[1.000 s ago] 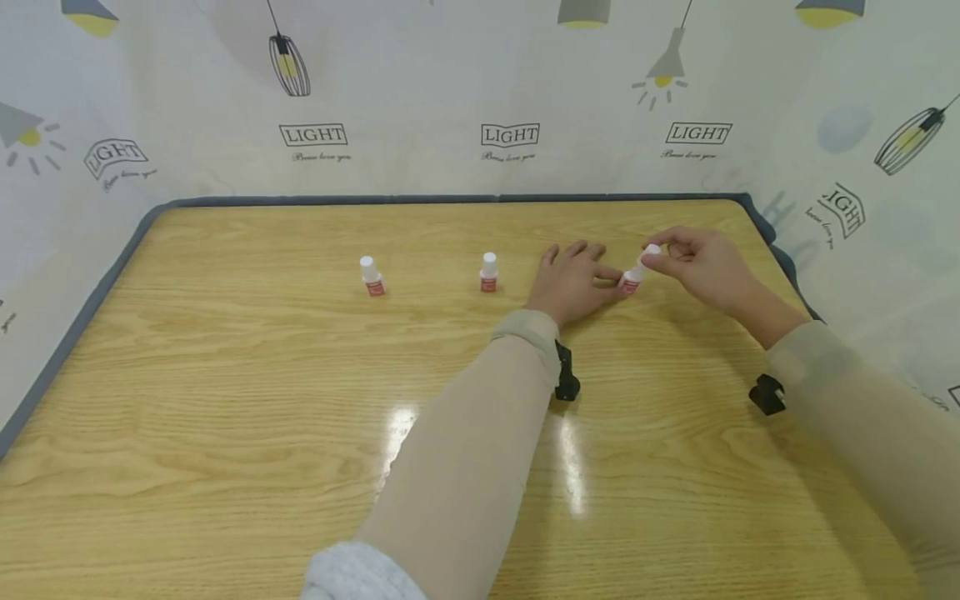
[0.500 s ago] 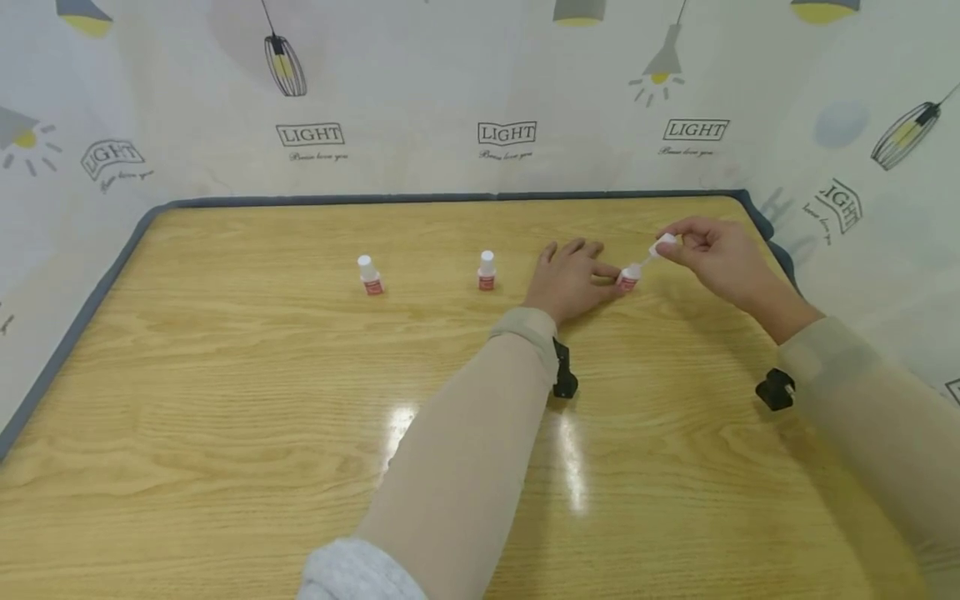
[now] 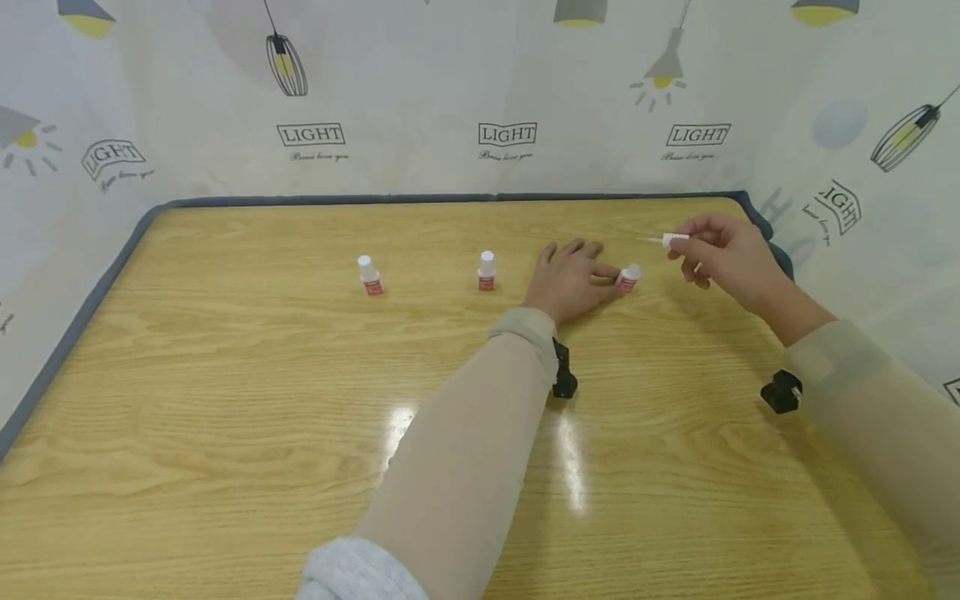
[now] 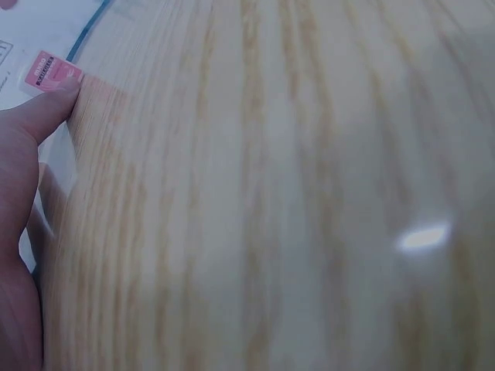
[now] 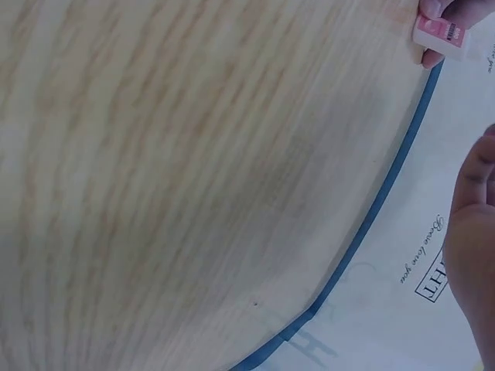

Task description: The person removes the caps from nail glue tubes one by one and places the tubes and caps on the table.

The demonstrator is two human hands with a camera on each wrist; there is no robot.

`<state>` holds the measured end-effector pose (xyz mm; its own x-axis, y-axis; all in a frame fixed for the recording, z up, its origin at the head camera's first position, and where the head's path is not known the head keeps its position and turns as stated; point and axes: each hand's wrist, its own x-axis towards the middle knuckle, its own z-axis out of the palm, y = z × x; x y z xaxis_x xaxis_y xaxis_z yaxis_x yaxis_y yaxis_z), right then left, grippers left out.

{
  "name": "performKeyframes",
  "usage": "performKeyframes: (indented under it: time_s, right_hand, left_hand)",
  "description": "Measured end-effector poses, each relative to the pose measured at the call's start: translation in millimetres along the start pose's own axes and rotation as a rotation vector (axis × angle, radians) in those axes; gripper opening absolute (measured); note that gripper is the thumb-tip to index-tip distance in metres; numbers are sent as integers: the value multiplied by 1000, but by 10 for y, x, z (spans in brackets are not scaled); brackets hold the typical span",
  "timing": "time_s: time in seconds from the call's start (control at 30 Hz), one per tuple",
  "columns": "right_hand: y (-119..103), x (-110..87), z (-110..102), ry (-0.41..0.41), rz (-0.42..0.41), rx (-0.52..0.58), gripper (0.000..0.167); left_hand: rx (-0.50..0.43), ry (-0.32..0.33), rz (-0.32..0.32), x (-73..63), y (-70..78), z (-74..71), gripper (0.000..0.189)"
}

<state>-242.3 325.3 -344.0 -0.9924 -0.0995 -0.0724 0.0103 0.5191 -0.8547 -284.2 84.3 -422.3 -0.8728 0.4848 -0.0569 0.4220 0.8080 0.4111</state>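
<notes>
Near the back right of the table, my left hand (image 3: 573, 282) pinches a small white bottle (image 3: 630, 277) with a red label between thumb and forefinger. The bottle is uncapped and leans slightly. Its label (image 4: 52, 71) also shows beside the thumb in the left wrist view. Up and to the right of the bottle, my right hand (image 3: 723, 254) pinches a white cap (image 3: 674, 240) with a thin pale applicator stem pointing left. The cap is apart from the bottle. In the right wrist view my right hand (image 5: 473, 232) shows only partly, and the cap is out of sight.
Two more such bottles stand capped to the left: one white bottle (image 3: 487, 271) near the left hand and another bottle (image 3: 370, 276) farther left. A grey-blue edge strip (image 3: 442, 199) runs along the wooden table (image 3: 225, 400), with a printed wall (image 3: 412, 92) behind.
My right hand has lifted the cap off the bottle, drawing out its thin stem, and moved it up and right. The stem now lies level. My left hand stays on the bottle.
</notes>
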Motion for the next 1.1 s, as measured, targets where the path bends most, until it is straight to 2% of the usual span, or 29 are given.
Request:
performKeyframes:
  time_s: [0.17, 0.33, 0.43, 0.6, 0.77, 0.93, 1.1]
  right_hand:
    - [76, 14, 30, -62, 57, 16, 28]
    - [165, 34, 81, -119, 60, -46, 49]
    - [201, 40, 116, -156, 55, -42, 53]
    - [237, 49, 177, -152, 75, -15, 43]
    - [300, 71, 213, -158, 118, -84, 47]
    - [333, 59, 231, -167, 124, -183, 49]
    - [349, 53, 240, -165, 114, -211, 47]
  left_hand:
    - [0, 0, -10, 3, -7, 8, 46]
    - [0, 4, -3, 7, -11, 4, 47]
    - [-2, 6, 3, 6, -15, 2, 47]
    - [-15, 0, 1, -3, -7, -8, 46]
    - [-7, 3, -10, -1, 19, 8, 45]
    - [-6, 9, -18, -2, 44, 24, 44]
    - [-18, 19, -28, -8, 48, 23, 43]
